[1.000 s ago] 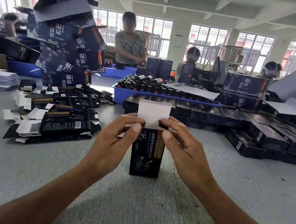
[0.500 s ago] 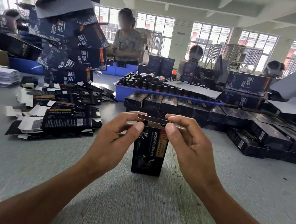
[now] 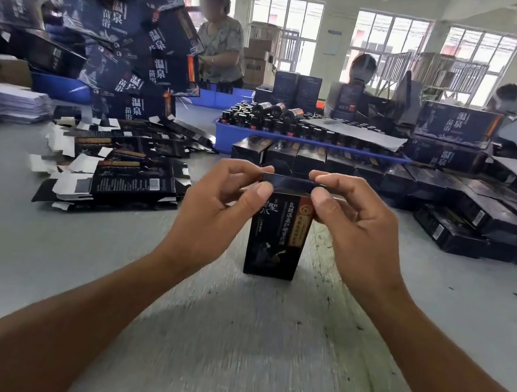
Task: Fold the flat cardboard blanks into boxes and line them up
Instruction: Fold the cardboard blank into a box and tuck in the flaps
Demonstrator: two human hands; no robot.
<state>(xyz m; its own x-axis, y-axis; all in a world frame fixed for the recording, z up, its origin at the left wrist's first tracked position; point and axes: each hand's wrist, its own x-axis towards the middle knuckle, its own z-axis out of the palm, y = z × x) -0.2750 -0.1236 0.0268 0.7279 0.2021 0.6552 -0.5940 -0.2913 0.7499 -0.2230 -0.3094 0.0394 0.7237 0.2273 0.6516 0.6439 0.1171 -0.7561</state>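
A small black box [image 3: 273, 245] with gold print stands upright on the grey table [image 3: 248, 345] in front of me. Its top flap [image 3: 287, 182] is bent down over the opening. My left hand [image 3: 216, 203] pinches the flap's left end between thumb and forefinger. My right hand [image 3: 357, 220] pinches the right end the same way. A heap of flat black blanks [image 3: 119, 175] lies to the left. Rows of folded black boxes [image 3: 450, 204] lie behind and to the right.
A blue tray [image 3: 226, 134] of dark bottles stands behind the box rows. A tall leaning pile of larger dark cartons [image 3: 137, 53] rises at the back left, beside a white paper stack [image 3: 2, 104]. Several people work at the table's far side.
The white-backed top flap stood upright a second ago. Both hands have folded it forward and down over the box's opening, and the view has moved closer.
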